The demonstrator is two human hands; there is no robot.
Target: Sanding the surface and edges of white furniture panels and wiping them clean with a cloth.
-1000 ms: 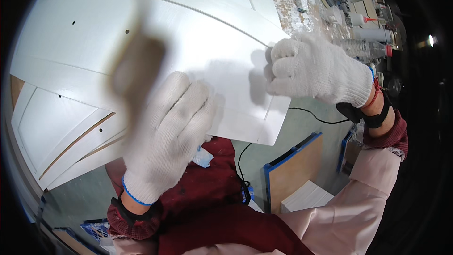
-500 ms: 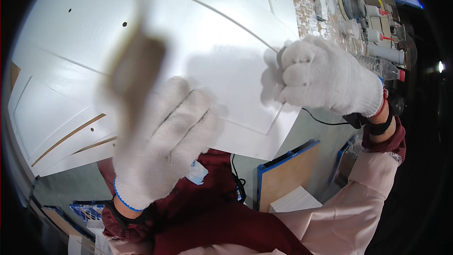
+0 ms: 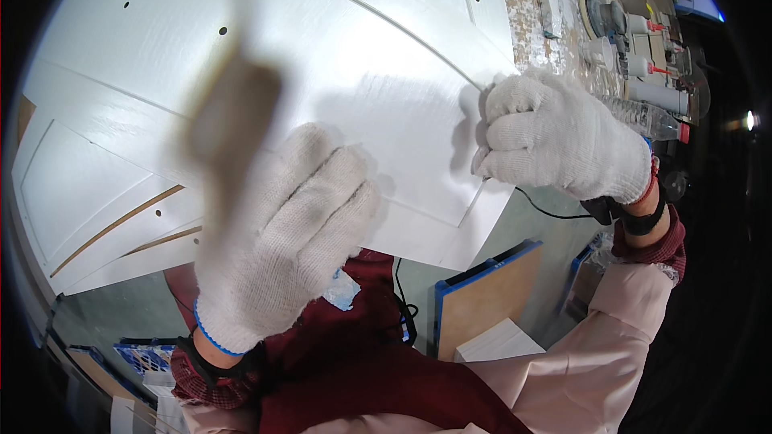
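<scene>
A large white panel (image 3: 426, 229) with routed grooves and small dark holes lies in front of me. My left hand (image 3: 285, 233), in a white knitted glove with a blue cuff edge, rests over the panel's near edge with its fingers stretched out. My right hand (image 3: 555, 137), gloved alike, is curled closed at the panel's right edge, knuckles toward me. Whatever its fingers may hold is hidden. Just below my left hand, a pale blue scrap (image 3: 342, 289) shows against my dark red apron (image 3: 362, 354). A blurred brown shape (image 3: 237, 104) covers part of the view beside my left hand.
At the far right, a paint-spattered bench top (image 3: 523, 0) holds white bottles with red tips (image 3: 639, 65), a clear plastic bottle (image 3: 647, 119) and rolls of tape. Below stand a blue-edged brown board (image 3: 486, 293) and stacked white pieces (image 3: 498, 343). A black cable (image 3: 551, 213) runs near my right wrist.
My left hand has shifted slightly to the right over the panel. My right hand stays closed at the panel's right edge. The whole view has moved a little.
</scene>
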